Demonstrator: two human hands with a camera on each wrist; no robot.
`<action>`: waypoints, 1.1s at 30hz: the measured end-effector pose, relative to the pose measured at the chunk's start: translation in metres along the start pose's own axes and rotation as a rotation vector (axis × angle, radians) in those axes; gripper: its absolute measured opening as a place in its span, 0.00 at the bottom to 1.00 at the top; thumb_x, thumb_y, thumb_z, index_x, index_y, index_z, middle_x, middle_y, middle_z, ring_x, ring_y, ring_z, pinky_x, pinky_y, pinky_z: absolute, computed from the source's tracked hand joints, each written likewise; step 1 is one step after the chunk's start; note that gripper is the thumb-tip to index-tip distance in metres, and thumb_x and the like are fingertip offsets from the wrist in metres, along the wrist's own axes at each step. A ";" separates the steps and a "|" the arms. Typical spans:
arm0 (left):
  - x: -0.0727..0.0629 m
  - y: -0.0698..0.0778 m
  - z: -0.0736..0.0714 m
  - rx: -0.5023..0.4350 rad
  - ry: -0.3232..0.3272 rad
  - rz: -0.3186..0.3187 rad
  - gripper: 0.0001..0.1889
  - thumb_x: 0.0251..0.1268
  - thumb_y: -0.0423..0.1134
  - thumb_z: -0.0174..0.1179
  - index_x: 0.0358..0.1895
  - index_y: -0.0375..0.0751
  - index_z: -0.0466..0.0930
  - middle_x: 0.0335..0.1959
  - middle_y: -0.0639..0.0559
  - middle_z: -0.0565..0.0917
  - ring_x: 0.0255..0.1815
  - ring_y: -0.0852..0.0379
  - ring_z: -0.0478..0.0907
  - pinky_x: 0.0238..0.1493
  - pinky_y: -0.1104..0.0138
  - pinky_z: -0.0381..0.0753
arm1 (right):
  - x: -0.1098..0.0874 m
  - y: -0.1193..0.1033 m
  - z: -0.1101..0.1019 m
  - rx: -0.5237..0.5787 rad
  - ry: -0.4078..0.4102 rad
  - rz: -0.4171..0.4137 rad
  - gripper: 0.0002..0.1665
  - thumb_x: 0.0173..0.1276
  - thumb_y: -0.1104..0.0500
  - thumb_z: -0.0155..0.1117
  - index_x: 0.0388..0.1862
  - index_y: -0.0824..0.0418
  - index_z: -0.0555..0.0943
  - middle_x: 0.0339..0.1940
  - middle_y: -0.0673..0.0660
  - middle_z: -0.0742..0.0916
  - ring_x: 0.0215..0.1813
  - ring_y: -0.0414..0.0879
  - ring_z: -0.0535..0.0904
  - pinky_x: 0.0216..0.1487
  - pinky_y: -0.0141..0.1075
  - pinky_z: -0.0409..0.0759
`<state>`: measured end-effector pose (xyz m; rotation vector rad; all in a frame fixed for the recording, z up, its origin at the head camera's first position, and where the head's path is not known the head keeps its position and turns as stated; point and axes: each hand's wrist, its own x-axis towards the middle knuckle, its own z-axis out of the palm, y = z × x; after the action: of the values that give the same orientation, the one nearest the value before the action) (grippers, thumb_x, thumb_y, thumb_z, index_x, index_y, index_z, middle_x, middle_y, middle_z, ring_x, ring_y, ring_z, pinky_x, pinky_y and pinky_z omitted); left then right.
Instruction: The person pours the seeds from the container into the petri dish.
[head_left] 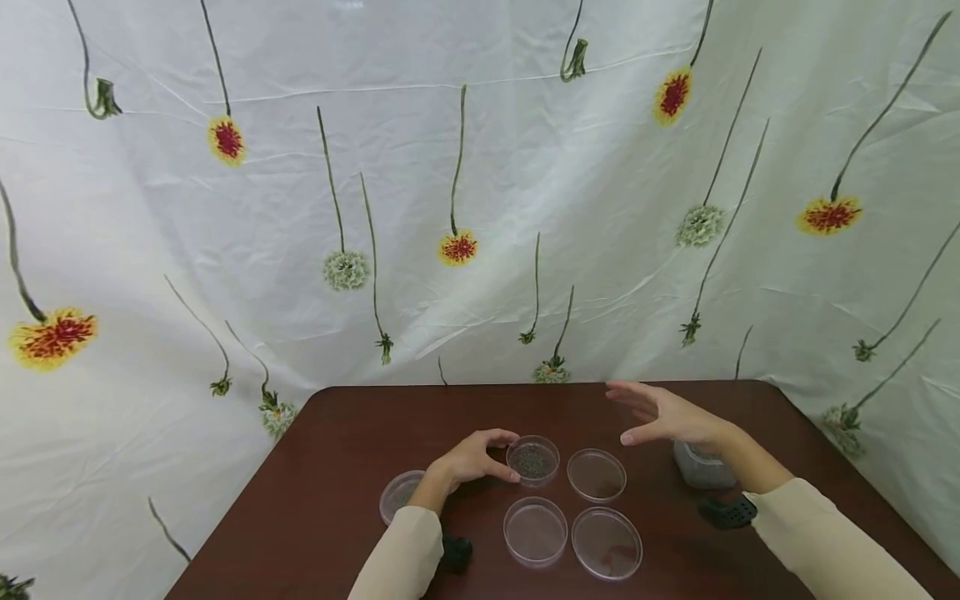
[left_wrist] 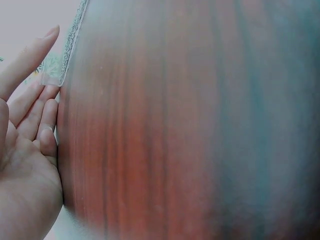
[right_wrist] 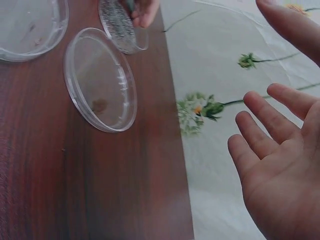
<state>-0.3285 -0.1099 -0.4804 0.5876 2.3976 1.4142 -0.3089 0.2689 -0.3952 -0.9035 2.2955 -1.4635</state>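
Observation:
My left hand [head_left: 468, 457] holds the side of a clear petri dish [head_left: 532, 461] with small dark grains in it, thumb at the near side and fingers at the far side. In the left wrist view, the dish [left_wrist: 52, 72] shows edge-on by the fingers. My right hand [head_left: 678, 417] hovers over the table's right part, fingers extended and thumb apart, holding nothing. Closest to it is a clear petri dish [head_left: 596, 475] without grains, also seen as a tilted-looking dish [right_wrist: 102, 82] in the right wrist view.
Two more clear dishes, a left one [head_left: 535, 531] and a right one [head_left: 607, 543], lie nearer me. Another dish [head_left: 396, 500] is partly behind my left forearm. A grey container [head_left: 701, 471] stands under my right forearm. Flowered cloth [head_left: 487, 192] hangs behind the brown table [head_left: 360, 433].

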 end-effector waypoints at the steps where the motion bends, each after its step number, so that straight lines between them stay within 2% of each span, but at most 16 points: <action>1: 0.001 0.000 0.000 0.001 0.000 -0.001 0.34 0.56 0.34 0.80 0.67 0.41 0.79 0.64 0.47 0.78 0.69 0.41 0.69 0.70 0.43 0.65 | 0.002 0.001 0.002 -0.016 -0.008 -0.006 0.52 0.69 0.61 0.73 0.83 0.70 0.53 0.78 0.72 0.65 0.80 0.70 0.53 0.75 0.64 0.51; 9: 0.003 -0.003 0.000 -0.002 0.002 0.001 0.33 0.55 0.35 0.80 0.66 0.42 0.80 0.63 0.47 0.78 0.68 0.41 0.69 0.70 0.43 0.64 | 0.013 0.014 0.017 -0.116 -0.083 -0.058 0.54 0.66 0.59 0.77 0.79 0.76 0.56 0.75 0.77 0.67 0.76 0.75 0.58 0.71 0.68 0.57; 13: 0.004 -0.003 -0.001 -0.001 0.004 0.009 0.33 0.55 0.34 0.80 0.66 0.40 0.80 0.62 0.47 0.79 0.68 0.41 0.70 0.71 0.43 0.63 | 0.015 0.016 0.027 -0.118 -0.083 -0.027 0.53 0.66 0.60 0.77 0.78 0.78 0.56 0.74 0.79 0.66 0.76 0.76 0.58 0.71 0.68 0.58; 16: 0.004 -0.003 -0.001 -0.003 0.007 0.009 0.33 0.54 0.34 0.80 0.66 0.40 0.80 0.61 0.48 0.79 0.68 0.42 0.70 0.71 0.44 0.63 | 0.016 0.019 0.034 -0.102 -0.083 0.025 0.54 0.65 0.62 0.77 0.78 0.79 0.55 0.75 0.80 0.65 0.76 0.76 0.57 0.72 0.67 0.57; 23: 0.004 -0.002 0.000 0.002 0.007 0.003 0.33 0.54 0.34 0.80 0.65 0.41 0.80 0.61 0.48 0.79 0.67 0.42 0.70 0.71 0.44 0.63 | 0.013 0.028 0.043 -0.128 -0.132 0.098 0.59 0.61 0.62 0.80 0.79 0.79 0.53 0.77 0.79 0.63 0.77 0.75 0.55 0.72 0.68 0.55; 28: 0.004 -0.002 0.000 0.001 0.005 0.003 0.32 0.54 0.34 0.80 0.65 0.41 0.80 0.61 0.48 0.79 0.68 0.43 0.70 0.71 0.44 0.63 | 0.010 0.036 0.045 -0.226 -0.191 0.139 0.62 0.56 0.60 0.83 0.80 0.75 0.55 0.77 0.75 0.63 0.77 0.73 0.55 0.71 0.67 0.57; 33: 0.004 -0.002 0.000 0.000 0.006 -0.001 0.32 0.54 0.34 0.80 0.65 0.41 0.80 0.61 0.48 0.79 0.68 0.42 0.70 0.71 0.44 0.63 | 0.013 0.042 0.045 -0.339 -0.225 0.104 0.63 0.51 0.59 0.85 0.79 0.75 0.58 0.74 0.71 0.65 0.74 0.69 0.60 0.68 0.59 0.65</action>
<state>-0.3320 -0.1088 -0.4820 0.5831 2.4027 1.4179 -0.3099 0.2410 -0.4514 -0.9625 2.4137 -0.8942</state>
